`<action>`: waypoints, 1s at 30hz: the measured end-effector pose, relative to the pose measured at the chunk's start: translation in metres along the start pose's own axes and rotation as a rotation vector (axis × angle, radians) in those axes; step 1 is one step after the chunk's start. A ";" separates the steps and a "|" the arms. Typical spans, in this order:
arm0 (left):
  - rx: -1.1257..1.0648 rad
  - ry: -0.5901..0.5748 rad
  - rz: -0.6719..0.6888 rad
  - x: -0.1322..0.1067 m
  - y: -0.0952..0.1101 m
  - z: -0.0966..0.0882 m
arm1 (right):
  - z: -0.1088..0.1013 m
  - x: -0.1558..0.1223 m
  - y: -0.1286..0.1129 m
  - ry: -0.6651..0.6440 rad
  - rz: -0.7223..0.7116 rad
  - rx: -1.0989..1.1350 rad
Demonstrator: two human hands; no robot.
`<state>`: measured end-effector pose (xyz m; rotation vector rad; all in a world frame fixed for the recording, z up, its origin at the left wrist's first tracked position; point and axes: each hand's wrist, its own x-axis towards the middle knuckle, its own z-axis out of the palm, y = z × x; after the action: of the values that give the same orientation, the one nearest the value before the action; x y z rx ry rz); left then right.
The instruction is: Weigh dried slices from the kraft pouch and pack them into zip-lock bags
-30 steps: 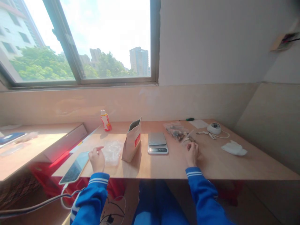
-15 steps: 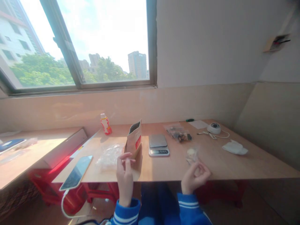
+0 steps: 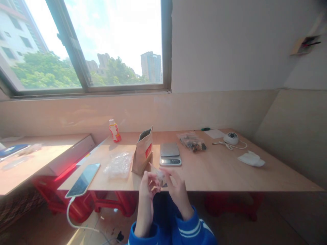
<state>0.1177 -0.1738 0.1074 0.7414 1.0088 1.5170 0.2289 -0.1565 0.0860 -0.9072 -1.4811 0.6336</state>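
Note:
My left hand [image 3: 148, 187] and my right hand [image 3: 176, 187] meet at the table's front edge, both with fingers closed on a small clear plastic bag [image 3: 159, 174]. What the bag contains is too blurred to make out. Just beyond the hands stands a kitchen scale [image 3: 170, 153] with a bare metal plate. To its left, a brown paper pouch [image 3: 143, 154] with a red label is upright, its top open. Crumpled clear plastic [image 3: 119, 165] lies left of the pouch.
A phone [image 3: 84, 180] on a cable overhangs the table's front left edge. Farther back are a drink bottle [image 3: 114, 131], a bag of small dark parts [image 3: 192, 142], a white dome camera [image 3: 231, 138] with its cable, and a crumpled white tissue [image 3: 251, 159] at right.
My right hand has carried the small plastic bag leftward, in front of the scale. My left hand has come in from the left and now grips it too.

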 end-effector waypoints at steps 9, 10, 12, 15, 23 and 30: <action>0.071 -0.146 -0.216 0.035 -0.020 0.003 | -0.025 -0.001 0.008 -0.186 -0.064 -0.064; 0.070 -0.130 -0.173 0.036 -0.024 0.002 | -0.028 -0.001 0.006 -0.198 -0.041 -0.078; 0.068 -0.103 -0.130 0.034 -0.032 0.000 | -0.032 -0.001 0.004 -0.234 0.004 -0.112; 0.063 -0.107 -0.074 0.026 -0.040 -0.005 | -0.030 -0.002 0.007 -0.235 0.055 -0.163; 0.376 -0.199 0.271 0.006 -0.049 0.001 | -0.004 -0.004 0.015 -0.039 0.223 -0.025; 0.498 -0.175 0.360 0.004 -0.052 0.003 | -0.008 -0.003 0.010 -0.025 0.270 0.077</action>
<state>0.1428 -0.1679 0.0614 1.4457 1.1769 1.4771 0.2383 -0.1547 0.0764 -1.0508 -1.3578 0.8965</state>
